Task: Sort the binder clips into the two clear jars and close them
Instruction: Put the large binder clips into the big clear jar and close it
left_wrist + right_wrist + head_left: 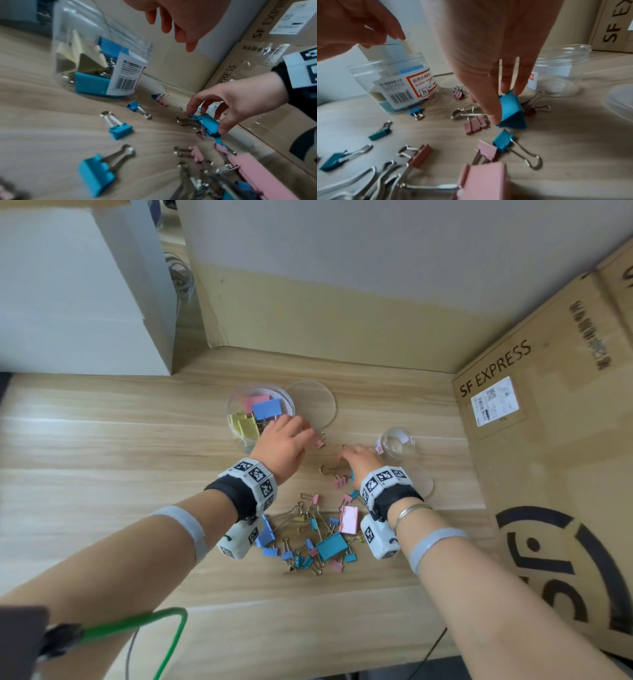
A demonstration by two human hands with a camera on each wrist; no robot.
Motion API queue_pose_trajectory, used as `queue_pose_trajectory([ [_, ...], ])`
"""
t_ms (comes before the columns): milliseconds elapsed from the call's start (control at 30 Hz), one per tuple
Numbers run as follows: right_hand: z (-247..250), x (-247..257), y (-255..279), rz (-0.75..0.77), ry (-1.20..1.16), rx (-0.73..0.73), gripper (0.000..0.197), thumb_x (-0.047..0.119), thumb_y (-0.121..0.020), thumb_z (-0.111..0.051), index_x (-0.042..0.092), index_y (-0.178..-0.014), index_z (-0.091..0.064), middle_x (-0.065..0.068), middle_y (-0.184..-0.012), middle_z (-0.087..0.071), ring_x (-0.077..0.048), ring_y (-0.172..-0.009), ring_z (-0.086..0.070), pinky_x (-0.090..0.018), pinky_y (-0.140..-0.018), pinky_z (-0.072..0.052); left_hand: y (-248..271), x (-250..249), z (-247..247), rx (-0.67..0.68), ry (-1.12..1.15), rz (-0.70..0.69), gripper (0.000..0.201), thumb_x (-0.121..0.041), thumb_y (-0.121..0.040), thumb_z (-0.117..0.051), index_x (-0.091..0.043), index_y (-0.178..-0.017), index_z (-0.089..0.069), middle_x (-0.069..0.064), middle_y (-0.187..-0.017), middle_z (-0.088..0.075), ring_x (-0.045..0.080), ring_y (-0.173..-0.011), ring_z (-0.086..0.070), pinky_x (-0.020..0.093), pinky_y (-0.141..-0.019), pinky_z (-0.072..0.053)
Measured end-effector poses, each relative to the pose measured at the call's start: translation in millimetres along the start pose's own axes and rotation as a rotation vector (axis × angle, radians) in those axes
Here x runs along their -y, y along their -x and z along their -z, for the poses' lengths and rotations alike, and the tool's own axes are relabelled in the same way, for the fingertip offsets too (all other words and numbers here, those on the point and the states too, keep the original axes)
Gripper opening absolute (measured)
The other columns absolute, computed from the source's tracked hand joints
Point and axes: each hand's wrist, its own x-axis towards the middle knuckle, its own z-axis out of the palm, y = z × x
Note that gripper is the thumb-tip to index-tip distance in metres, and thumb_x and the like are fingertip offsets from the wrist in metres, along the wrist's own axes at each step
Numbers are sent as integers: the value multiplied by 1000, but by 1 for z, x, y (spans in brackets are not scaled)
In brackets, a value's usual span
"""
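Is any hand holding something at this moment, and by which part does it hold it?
The right hand pinches a teal binder clip by its coloured body, thumb and fingers on opposite sides. The left hand seems to hold nothing.

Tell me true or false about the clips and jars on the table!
1. The right hand pinches a teal clip. True.
2. The small jar is full of clips. False: no clips show in it.
3. The big jar holds large yellow, pink and blue clips. True.
4. Both jars have their lids on. False: both are open, and one lid lies beside the big jar.
5. All clips are sorted. False: a pile of clips lies on the table.
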Motion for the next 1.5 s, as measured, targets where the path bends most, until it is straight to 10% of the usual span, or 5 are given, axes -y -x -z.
queue_pose_trajectory([
  [133, -5, -3, -2, -31, 42, -23, 65, 0, -74, -66, 20, -131, -45, -12, -136, -41, -32, -125, -37, -40, -103, -38, 13, 5, 0, 105, 88, -106, 19, -6, -75, -50, -9, -91, -60, 10, -79, -65, 25, -61, -62, 26, -48, -51],
  [500, -5, 2, -5, -65, -218, -199, 65, 3, -73, -70, 29, -127, -46, -8, -122, -43, -29, -103, -55, -37, -86, -52, 31, -11, -7, 1223, -141, 146, 71, -50, -69, -72, -23, -127, -42, 1, -127, -46, 27, -113, -52, 40, -86, -48],
  [1067, 17, 16, -8, 26, -513, -354, 55, 9, -78, -59, 32, -127, -45, -3, -116, -44, -18, -92, -54, -33, -79, -53, 5, -9, 22, 908, 157, 259, 20, -21, -92, -50, -12, -109, -57, 7, -103, -65, 21, -85, -60, 30, -79, -51],
  [1267, 20, 11, -11, -2, -555, -380, 54, 7, -81, -61, 27, -129, -45, -1, -111, -42, -11, -92, -48, -24, -73, -45, -16, 29, 73, 476, 376, 263, 7, -10, -85, -61, -12, -91, -65, -5, -83, -62, 5, -75, -55, 20, -73, -44],
  [1500, 19, 26, -17, 41, -576, -389, 54, 8, -79, -62, 28, -127, -46, -2, -113, -45, -10, -95, -47, -28, -80, -49, -16, 68, 67, 40, 719, 851, 21, -11, -87, -60, -20, -69, -51, 13, -89, -68, 24, -77, -66, 39, -83, -56],
])
